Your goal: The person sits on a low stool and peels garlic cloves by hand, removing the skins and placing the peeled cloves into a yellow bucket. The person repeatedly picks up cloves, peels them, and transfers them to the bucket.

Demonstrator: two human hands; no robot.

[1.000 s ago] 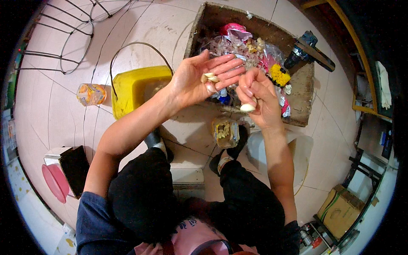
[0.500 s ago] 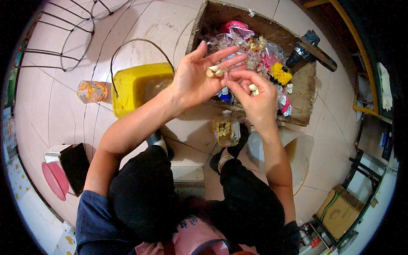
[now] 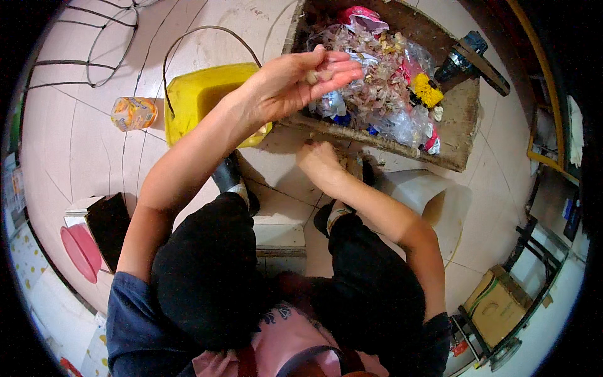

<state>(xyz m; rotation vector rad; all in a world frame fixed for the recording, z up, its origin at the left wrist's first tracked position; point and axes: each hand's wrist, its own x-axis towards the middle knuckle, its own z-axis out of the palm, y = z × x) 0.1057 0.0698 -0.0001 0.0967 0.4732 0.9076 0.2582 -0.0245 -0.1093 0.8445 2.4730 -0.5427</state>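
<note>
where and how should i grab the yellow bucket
Probably by the top of its thin curved handle, from above on the far side: the handle arches out past the far rim there, in the open, while the left forearm crosses in front of the bucket's near right side.

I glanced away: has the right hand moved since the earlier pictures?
Yes: the right hand has moved left and down in view, from across the wooden box to below its near edge.

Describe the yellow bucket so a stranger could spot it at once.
Start from the big wooden crate of scraps at the top. Left of it on the tiles sits the yellow bucket. Its dark arched handle sets it apart from the orange-labelled plastic jar further left.
</note>
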